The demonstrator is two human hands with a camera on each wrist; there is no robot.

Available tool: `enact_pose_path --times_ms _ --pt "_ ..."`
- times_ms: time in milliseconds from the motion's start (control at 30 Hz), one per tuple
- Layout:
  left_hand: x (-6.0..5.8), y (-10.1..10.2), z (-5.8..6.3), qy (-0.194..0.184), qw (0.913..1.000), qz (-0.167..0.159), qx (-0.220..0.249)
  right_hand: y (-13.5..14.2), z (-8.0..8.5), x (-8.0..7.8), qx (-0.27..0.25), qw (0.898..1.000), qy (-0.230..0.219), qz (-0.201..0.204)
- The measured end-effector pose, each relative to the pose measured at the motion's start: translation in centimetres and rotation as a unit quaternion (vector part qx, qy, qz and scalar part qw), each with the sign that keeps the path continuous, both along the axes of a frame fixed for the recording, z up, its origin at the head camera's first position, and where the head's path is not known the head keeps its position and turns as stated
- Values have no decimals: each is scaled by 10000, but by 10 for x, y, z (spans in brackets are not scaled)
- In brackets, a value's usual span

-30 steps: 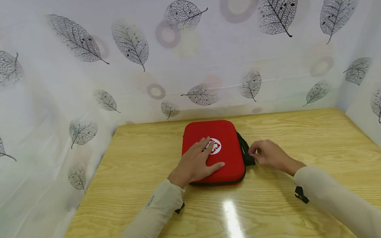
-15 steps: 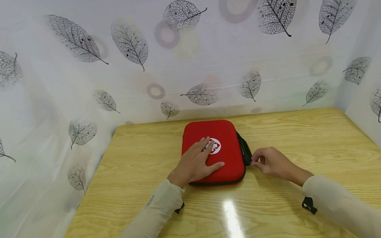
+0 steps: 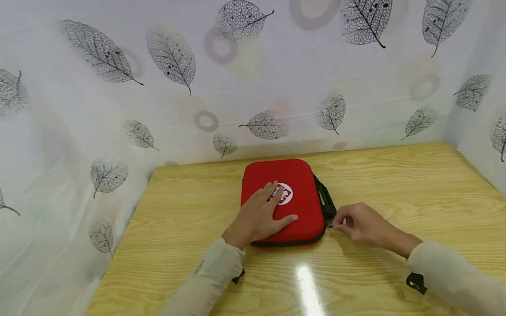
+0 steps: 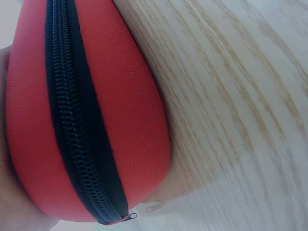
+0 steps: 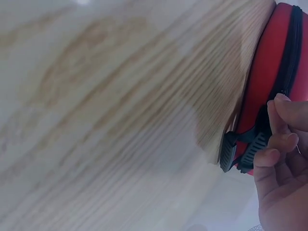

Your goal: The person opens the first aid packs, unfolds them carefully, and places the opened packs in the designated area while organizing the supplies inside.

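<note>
A red hard-shell first-aid case [image 3: 297,174] with a round white emblem lies flat on the wooden table. My left hand [image 3: 258,215] rests on its lid, fingers stretched out and thumb spread. At the case's right side, thumb and fingertips of my right hand [image 3: 363,223] pinch a zipper pull, mostly hidden by the fingers. The right wrist view shows the zipper slider [image 5: 284,93] just past those fingertips. A black carry handle [image 3: 325,197] with a buckle [image 5: 228,149] hangs beside the hand. Closed zipper teeth [image 4: 72,115] and another small zipper pull [image 4: 132,216] appear in the left wrist view.
The wooden table [image 3: 186,210] reaches back to a pale cloth backdrop [image 3: 167,100] printed with leaves. Cloth also hangs along the left and right sides. Each sleeve has a black strap at the wrist, such as the right strap [image 3: 415,282].
My right hand has slid toward me along the case's right side, fingertips still pinched, moving from beside the handle to near the front corner. The left hand and the case have stayed in place.
</note>
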State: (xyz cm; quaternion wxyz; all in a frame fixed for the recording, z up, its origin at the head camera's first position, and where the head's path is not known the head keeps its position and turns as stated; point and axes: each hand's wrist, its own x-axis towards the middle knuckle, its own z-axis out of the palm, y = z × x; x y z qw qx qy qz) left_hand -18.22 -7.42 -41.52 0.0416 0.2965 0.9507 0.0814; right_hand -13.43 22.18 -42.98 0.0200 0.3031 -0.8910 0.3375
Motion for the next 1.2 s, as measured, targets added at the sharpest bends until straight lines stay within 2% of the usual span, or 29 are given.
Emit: enact_pose_path --times_ms 333,567,833,1200 --pt "-1 0 -1 5 10000 8 -59 -9 4 15 18 9998 27 190" --pt "-1 -1 0 12 10000 -4 -32 -20 1 23 -50 9990 332 302" --pt "-1 -3 0 88 9999 1 -109 -38 2 36 -24 9995 284 -125" --pt "-1 -1 0 57 10000 -1 -71 -65 -5 44 58 9959 769 -469"
